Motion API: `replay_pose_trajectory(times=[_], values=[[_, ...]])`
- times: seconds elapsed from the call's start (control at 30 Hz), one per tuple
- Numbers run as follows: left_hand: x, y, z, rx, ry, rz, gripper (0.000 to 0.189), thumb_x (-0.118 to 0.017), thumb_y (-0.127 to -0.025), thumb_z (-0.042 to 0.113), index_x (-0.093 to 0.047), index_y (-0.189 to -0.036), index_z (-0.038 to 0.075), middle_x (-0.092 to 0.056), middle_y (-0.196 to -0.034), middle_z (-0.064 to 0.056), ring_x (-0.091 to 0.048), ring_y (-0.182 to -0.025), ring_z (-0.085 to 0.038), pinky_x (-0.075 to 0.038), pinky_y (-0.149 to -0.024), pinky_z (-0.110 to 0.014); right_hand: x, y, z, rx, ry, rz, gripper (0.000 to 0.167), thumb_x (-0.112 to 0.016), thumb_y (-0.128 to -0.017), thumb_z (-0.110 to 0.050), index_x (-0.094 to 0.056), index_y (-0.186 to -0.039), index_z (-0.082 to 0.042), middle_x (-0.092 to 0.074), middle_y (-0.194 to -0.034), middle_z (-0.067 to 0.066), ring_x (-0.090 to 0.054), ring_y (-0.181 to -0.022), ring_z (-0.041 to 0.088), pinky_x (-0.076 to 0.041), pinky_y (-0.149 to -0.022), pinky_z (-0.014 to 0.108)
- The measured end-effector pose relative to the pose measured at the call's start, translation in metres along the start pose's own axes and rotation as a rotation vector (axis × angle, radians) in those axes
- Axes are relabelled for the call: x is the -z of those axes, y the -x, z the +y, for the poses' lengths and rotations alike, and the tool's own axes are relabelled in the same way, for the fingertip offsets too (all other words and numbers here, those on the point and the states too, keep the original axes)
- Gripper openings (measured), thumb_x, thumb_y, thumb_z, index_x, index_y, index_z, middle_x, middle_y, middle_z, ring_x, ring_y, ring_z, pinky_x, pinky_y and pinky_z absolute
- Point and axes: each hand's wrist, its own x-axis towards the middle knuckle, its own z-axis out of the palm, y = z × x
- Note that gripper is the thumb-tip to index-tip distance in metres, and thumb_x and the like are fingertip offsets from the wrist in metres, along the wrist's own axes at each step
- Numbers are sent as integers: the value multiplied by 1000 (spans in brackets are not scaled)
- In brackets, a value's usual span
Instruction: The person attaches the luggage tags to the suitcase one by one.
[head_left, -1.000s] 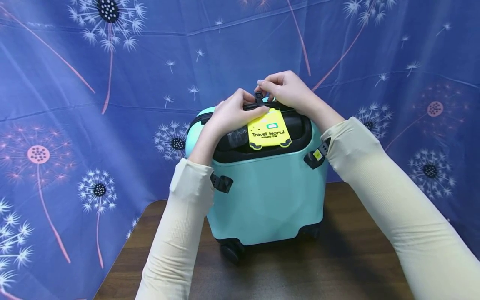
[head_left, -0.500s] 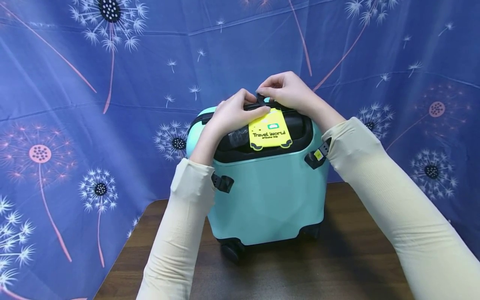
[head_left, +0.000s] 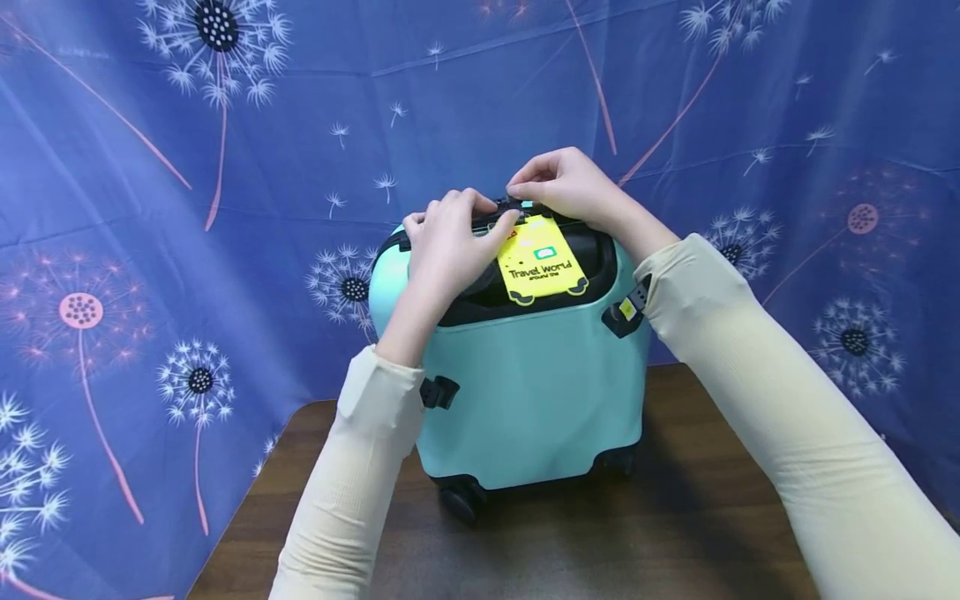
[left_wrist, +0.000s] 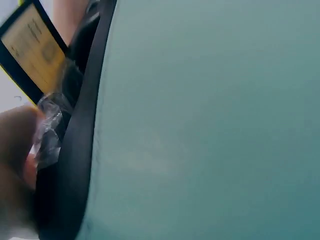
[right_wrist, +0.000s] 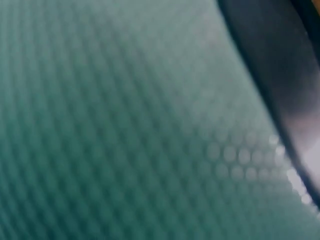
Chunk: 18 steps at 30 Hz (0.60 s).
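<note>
A turquoise suitcase (head_left: 532, 400) stands upright, its black top handle area facing me. From the handle hangs a yellow luggage tag (head_left: 543, 258) reading "Travel World"; the left wrist view shows the amber, black-edged face of the tag (left_wrist: 32, 47). With thumb and fingertips, my right hand (head_left: 564, 185) pinches the tag's small black strap above the handle. My left hand (head_left: 453, 246) lies over the left part of the handle, thumb and forefinger apart and close to the strap. Clear plastic wrap (left_wrist: 52, 120) covers part of the handle. The right wrist view is mostly the blurred suitcase side (right_wrist: 125, 125).
The suitcase's black wheels (head_left: 461, 498) rest on a dark brown wooden table (head_left: 525, 550). A blue cloth with dandelion prints (head_left: 300, 125) hangs right behind the suitcase and at both sides.
My left hand has let go near the strap and shifted a little left, its fingers spreading. My right fingertips have dropped slightly with the strap, which stood up higher before.
</note>
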Motion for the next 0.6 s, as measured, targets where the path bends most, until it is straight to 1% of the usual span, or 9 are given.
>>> replay_pose_trajectory(times=[0.07, 0.17, 0.23, 0.3, 0.33, 0.4, 0.5, 0.57, 0.6], values=[[-3, 13, -4, -109, 104, 164, 31, -51, -94, 42, -67, -102, 16, -61, -116, 2, -49, -107, -21, -24, -100, -47, 1, 0, 0, -14, -7, -20, 33, -58, -93, -29, -65, -114, -6, -62, -105, 5, -55, -93, 15, -43, -80, 25], [-10, 33, -13, -418, 244, 330, 19, -62, -90, 26, -69, -95, 9, -65, -110, -4, -52, -106, -22, -29, -98, -45, 0, 0, -1, -26, 8, -42, 34, -56, -93, -32, -64, -116, -7, -62, -107, 6, -56, -96, 17, -43, -81, 27], [-16, 44, -18, -629, 254, 363, 26, -71, -83, 29, -69, -98, 8, -67, -106, -6, -55, -104, -21, -33, -98, -42, -1, -1, -1, -28, 20, -49, 34, -57, -93, -33, -64, -115, -8, -64, -108, 7, -57, -96, 16, -43, -81, 26], [-21, 51, -20, -775, 200, 351, 45, -79, -73, 38, -69, -106, 10, -66, -108, -5, -55, -106, -22, -35, -99, -42, -1, -1, 0, -24, 32, -47, 33, -59, -92, -33, -65, -113, -9, -65, -107, 7, -57, -94, 15, -43, -79, 25], [-23, 53, -20, -816, 168, 353, 50, -81, -69, 41, -68, -108, 12, -65, -109, -4, -54, -107, -22, -36, -99, -41, -1, -1, 1, -23, 33, -44, 32, -60, -91, -33, -66, -112, -9, -65, -106, 7, -57, -93, 14, -43, -78, 25], [-27, 55, -20, -856, 130, 382, 40, -80, -74, 32, -70, -108, 13, -65, -109, -4, -54, -107, -22, -38, -99, -40, -1, -1, 1, -21, 29, -31, 32, -63, -89, -32, -67, -110, -9, -66, -103, 7, -57, -91, 14, -44, -76, 24], [-31, 55, -20, -885, 152, 457, 22, -69, -80, 5, -73, -100, 12, -68, -100, -3, -56, -101, -23, -41, -96, -42, -2, -1, 2, -27, 12, 0, 31, -65, -88, -30, -67, -109, -8, -67, -99, 7, -56, -88, 14, -44, -75, 25], [-34, 55, -21, -899, 183, 506, 28, -60, -78, -6, -75, -95, 11, -70, -94, -3, -57, -96, -23, -41, -96, -45, -2, -1, 2, -37, 3, 17, 31, -66, -88, -30, -68, -109, -7, -67, -99, 7, -57, -89, 14, -44, -76, 25], [-36, 55, -21, -909, 194, 521, 28, -60, -79, -6, -76, -94, 10, -71, -92, -3, -57, -94, -23, -41, -96, -47, -2, -1, 1, -39, 2, 25, 31, -66, -88, -30, -68, -109, -7, -67, -99, 7, -57, -89, 14, -44, -77, 26]])
